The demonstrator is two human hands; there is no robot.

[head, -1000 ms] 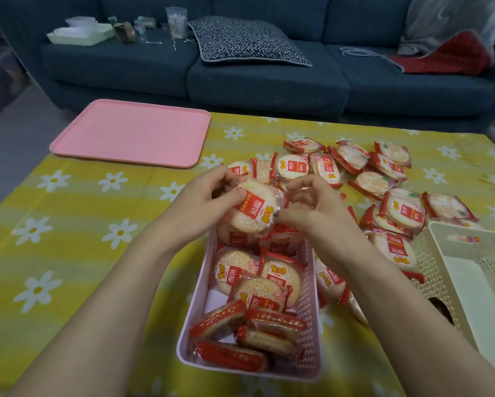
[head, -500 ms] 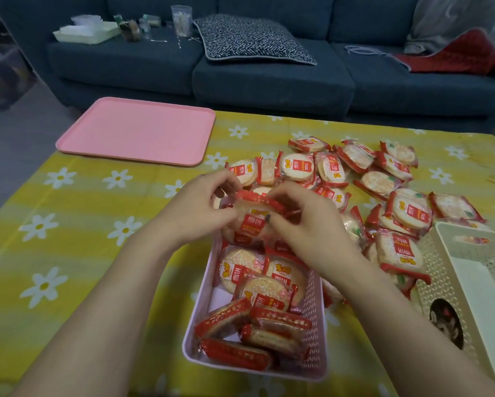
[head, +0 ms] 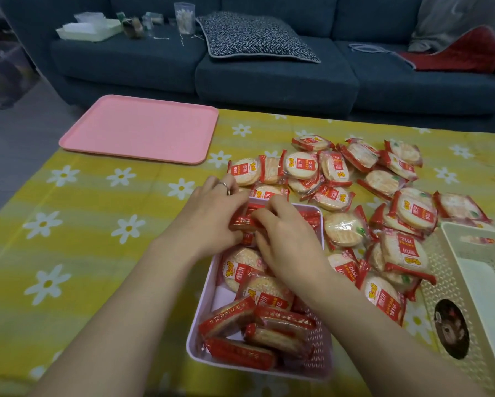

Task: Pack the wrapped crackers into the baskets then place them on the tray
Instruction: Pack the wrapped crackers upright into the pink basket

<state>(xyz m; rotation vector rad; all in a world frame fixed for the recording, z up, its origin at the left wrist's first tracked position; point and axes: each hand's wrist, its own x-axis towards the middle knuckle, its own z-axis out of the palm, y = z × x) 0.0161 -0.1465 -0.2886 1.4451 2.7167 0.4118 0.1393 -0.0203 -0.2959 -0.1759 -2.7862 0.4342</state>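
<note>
A pale pink basket [head: 318, 365] sits in front of me, holding several wrapped crackers, some flat and some on edge. My left hand [head: 212, 222] and my right hand [head: 286, 242] are both down in the basket's far end, fingers pressed around a red-wrapped cracker [head: 242, 222] standing on edge there. A loose pile of wrapped crackers [head: 355, 193] is spread on the tablecloth to the right and beyond the basket. The pink tray [head: 140, 128] lies bare at the table's far left.
A cream basket [head: 481, 282] stands at the right edge with nothing in it. The table has a yellow daisy cloth [head: 83, 239]. A dark blue sofa [head: 269, 73] with a cushion and small items runs behind the table.
Both hands have come down from above the basket into its far end, turning the held cracker from face-up onto its edge among the packed ones.
</note>
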